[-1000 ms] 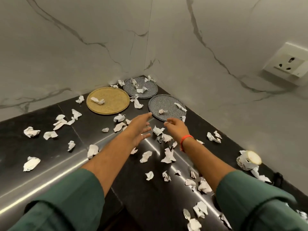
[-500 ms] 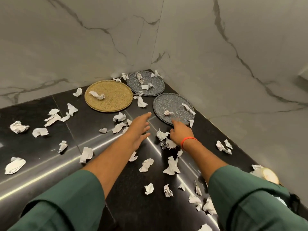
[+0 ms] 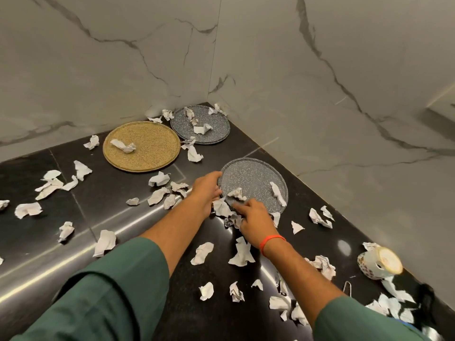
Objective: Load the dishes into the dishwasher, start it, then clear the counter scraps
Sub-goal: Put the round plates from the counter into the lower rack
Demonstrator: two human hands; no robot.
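Observation:
Three round plates lie on the black counter (image 3: 37,239) near the wall corner: a gold plate (image 3: 150,153), a far grey speckled plate (image 3: 216,123) and a near grey speckled plate (image 3: 256,173). Each carries crumpled paper scraps (image 3: 237,193). My left hand (image 3: 205,190) grips the near grey plate's left rim with curled fingers. My right hand (image 3: 254,219), with an orange band on the wrist, pinches that plate's near rim. The plate's left edge looks slightly raised.
Several torn white paper scraps (image 3: 105,242) litter the counter all around my arms. A roll of patterned tape (image 3: 379,264) lies at the right. Marble walls (image 3: 344,94) close the corner behind and to the right of the plates.
Both hands have reached forward onto the near grey plate: the left went from hovering open to gripping its left rim, the right closed on its near rim.

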